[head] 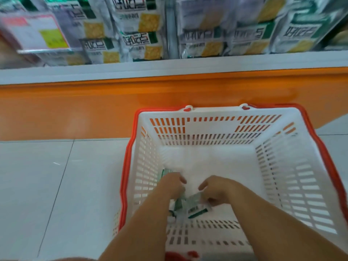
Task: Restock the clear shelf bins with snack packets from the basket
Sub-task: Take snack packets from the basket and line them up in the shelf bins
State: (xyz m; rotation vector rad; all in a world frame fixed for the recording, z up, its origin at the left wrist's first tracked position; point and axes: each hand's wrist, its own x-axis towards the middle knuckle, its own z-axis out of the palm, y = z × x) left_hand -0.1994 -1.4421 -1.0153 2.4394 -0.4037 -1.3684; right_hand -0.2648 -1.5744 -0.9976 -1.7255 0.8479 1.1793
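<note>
My two hands were down in the one white plastic basket with a red rim [207,127] on the grey tile floor [56,185]. My left hand [173,183] and right hand [216,189] each gripped small green and white snack packets [194,206]. There were at least two, but the blur hid the count. The rest of the basket's bottom was bare up to its slotted walls. The orange shelf base [94,110] stood just behind, below the full clear bins [170,44].

Basket [212,127]: matt white slotted plastic, red rim. Snack packets [195,204] at 6 o'clock & shelf packets [139,25] at 12: glossy film. Floor tiles [37,185], 9: smooth, slight sheen. Shelf base [75,110]: glossy.
</note>
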